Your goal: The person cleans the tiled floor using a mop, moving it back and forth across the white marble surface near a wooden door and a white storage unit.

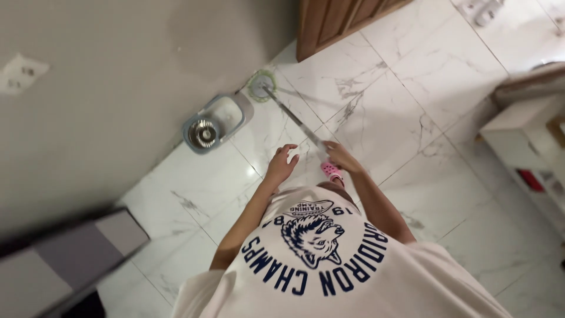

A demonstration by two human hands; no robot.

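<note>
- Nearest to us is our own white shirt, with a dark print on the chest; both arms reach out past it toward the mop.
- Our right hand is closed round the pole at its near end, so it can steer the stick.
- Our left hand hovers just beside the pole with its fingers loosely spread, gripping nothing, probably about to steady it.
- A pink shoe shows under the pole's near end, on the marble floor.
- The pole slants away from us to the mop head, a round green-edged pad lying flat on the floor, so the fibres press on the tiles.
- Just beside the mop head, against the grey wall, stands the bucket, with its metal spinner basket at the end farther from the mop.
- Beyond the mop head is a wooden door.
</note>
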